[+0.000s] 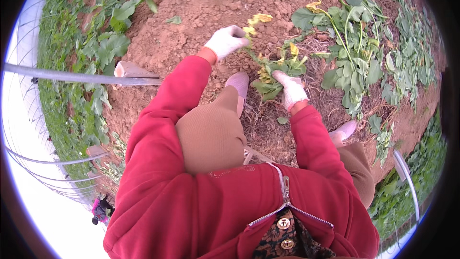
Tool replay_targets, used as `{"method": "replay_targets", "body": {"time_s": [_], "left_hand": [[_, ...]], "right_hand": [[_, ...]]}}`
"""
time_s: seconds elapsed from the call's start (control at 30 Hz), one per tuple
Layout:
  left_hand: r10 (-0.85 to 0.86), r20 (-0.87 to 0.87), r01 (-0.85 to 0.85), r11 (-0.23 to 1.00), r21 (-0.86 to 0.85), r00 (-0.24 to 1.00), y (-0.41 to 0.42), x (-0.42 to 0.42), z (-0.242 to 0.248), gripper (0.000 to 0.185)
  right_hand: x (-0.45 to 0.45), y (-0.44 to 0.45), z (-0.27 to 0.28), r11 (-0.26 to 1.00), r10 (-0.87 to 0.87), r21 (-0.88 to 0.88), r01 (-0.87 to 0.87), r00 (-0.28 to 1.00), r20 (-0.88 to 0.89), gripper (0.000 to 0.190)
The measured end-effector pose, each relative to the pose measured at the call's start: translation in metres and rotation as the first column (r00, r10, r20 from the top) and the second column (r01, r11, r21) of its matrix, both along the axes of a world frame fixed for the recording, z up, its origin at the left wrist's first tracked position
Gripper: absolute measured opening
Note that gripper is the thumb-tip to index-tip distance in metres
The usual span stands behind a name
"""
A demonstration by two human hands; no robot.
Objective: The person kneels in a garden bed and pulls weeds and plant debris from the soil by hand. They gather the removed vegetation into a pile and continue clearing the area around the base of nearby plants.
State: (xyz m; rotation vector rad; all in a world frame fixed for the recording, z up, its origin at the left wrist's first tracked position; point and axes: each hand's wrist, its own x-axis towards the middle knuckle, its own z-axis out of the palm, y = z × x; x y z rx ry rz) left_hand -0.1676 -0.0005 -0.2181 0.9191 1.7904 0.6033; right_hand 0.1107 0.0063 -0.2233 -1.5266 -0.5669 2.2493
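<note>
My left hand [226, 41], in a white work glove, reaches over bare soil. Its fingers are pinched on a yellowed leafy stem [254, 24] that sticks out beyond them. Lower and to the right, my right hand [293, 88], gloved the same way, grips a bunch of leafy green shoots [273, 70] with yellow, wilted parts mixed in. The thumb lies on top of the bunch; the other fingers are mostly hidden beneath it. Dry, straw-like plant litter [267, 122] lies under this hand.
Cut leafy stems [354, 50] lie heaped at the right. Reddish clods of soil [187, 14] spread ahead of me. A metal hoop pole [82, 74] juts in from the left, near a pale block [134, 70]. Crop rows [61, 79] line the left; another person [102, 209] is far off.
</note>
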Motion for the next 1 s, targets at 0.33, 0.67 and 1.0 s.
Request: {"method": "replay_targets", "body": {"time_s": [0.33,0.67,1.0], "left_hand": [[-0.259,0.297,0.158,0.932,0.325,0.919,-0.034,0.022,0.095,0.066],[0.234,0.591,-0.541,0.729,0.418,0.772,-0.109,0.032,0.147,0.078],[0.133,0.939,-0.925,0.263,0.275,0.317,-0.198,0.012,0.194,0.056]], "right_hand": [[-0.055,0.017,0.104,0.780,0.306,0.535,-0.324,0.944,0.126,0.040],[-0.138,0.010,0.178,-0.175,0.289,0.609,-0.773,0.551,0.783,0.039],[-0.197,-0.096,0.286,-0.397,0.403,0.566,-0.722,0.417,0.815,0.059]]}}
